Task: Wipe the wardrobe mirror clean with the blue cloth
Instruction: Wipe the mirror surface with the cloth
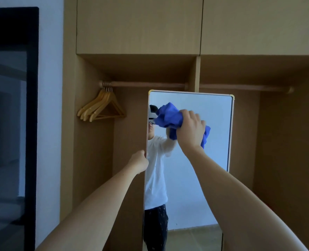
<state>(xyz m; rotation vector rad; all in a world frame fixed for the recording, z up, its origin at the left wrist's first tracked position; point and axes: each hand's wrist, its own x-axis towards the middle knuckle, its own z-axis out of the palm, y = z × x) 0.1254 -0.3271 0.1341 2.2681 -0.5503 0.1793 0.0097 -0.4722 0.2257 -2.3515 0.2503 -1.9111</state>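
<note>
A tall rectangular mirror with a thin pale metal frame and yellow corner caps (195,178) stands upright in front of an open light-brown wooden wardrobe (141,28), roughly in the middle of the scene and a little to the right. The right hand (190,130) is raised against the upper part of the glass, its fingers curled round a crumpled bright blue cloth (170,115) and pressing it to the mirror surface; most of the cloth bunches out to the left of the hand, and a smaller fold hangs at its right side. The left hand (138,162) grasps the mirror's left edge lower down, fingers wrapped over the frame. Both bare forearms reach in from the near bottom of the view. The glass reflects a person in a white top and dark trousers against a pale wall, and small pale spots show on the lower glass. Behind the mirror a wooden hanging rail (142,84) runs across the wardrobe, and a cluster of about 4 light wooden clothes hangers (103,106) hangs at its left end. At the far left stands a dark-framed glass panel (10,115) beside a white wall.
</note>
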